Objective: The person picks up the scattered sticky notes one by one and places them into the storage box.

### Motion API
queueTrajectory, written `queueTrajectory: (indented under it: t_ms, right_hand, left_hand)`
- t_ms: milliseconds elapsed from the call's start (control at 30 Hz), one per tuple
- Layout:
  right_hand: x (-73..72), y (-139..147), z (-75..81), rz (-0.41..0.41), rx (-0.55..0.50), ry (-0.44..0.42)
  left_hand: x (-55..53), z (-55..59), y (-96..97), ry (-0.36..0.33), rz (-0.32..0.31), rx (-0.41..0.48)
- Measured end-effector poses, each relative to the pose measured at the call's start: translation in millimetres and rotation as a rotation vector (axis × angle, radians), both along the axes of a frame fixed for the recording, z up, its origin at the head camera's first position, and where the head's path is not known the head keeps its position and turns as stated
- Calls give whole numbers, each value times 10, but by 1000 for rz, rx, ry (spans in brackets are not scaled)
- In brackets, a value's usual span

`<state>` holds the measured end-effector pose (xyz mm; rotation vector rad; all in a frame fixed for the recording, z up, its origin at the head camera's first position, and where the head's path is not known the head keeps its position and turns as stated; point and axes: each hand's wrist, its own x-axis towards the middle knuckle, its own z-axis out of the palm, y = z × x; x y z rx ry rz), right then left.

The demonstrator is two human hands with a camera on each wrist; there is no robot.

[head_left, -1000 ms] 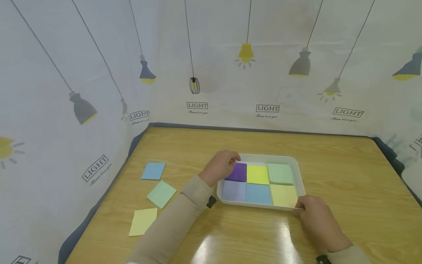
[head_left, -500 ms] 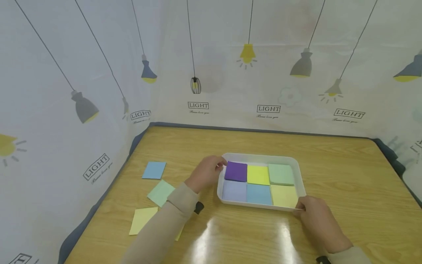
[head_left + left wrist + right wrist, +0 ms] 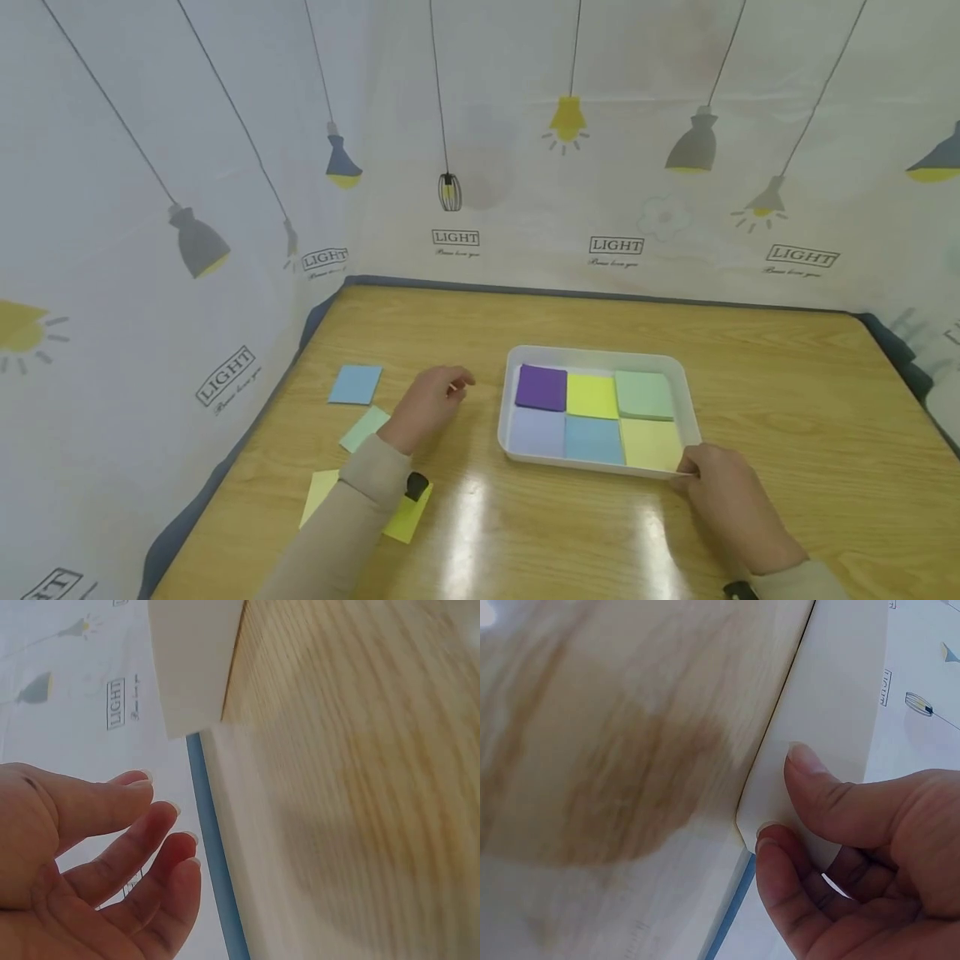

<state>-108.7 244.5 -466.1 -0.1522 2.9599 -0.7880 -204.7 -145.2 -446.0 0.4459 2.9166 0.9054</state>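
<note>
A white rectangular tray [image 3: 684, 400] lies on the wooden table with square sticky notes laid in two rows. The back row has purple [image 3: 542, 388], bright yellow [image 3: 592, 396] and mint green [image 3: 644, 395] notes. In front are lavender [image 3: 537, 432], blue [image 3: 594, 440] and pale yellow [image 3: 649, 444] ones. My right hand [image 3: 731, 500] holds the tray's near right corner, thumb against its outer wall [image 3: 832, 675] in the right wrist view. Left of the tray, my left hand [image 3: 426, 406] hovers with loosely curled fingers and nothing in them.
Loose sticky notes lie on the table's left side: blue [image 3: 356, 384], mint green [image 3: 364, 428], pale yellow [image 3: 318, 492] and bright yellow [image 3: 407, 517]. The left forearm [image 3: 341, 512] partly covers some. A patterned white curtain [image 3: 525, 167] encloses the table's back and sides.
My left hand has moved left, away from the purple note and the tray, uncovering that corner. The bright yellow loose note has come into view. My right hand stays at the tray corner.
</note>
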Motion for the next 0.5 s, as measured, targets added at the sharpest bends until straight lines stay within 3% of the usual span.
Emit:
queueTrajectory:
  t_ms: [200,500]
  right_hand:
    - [8,21,2,-5,-8,-30]
    - [-5,-13,8,0,-19,-29]
  left_hand:
    - [30,-62,-177,-7,62,7]
    - [144,-69,-628,-52,198,-12]
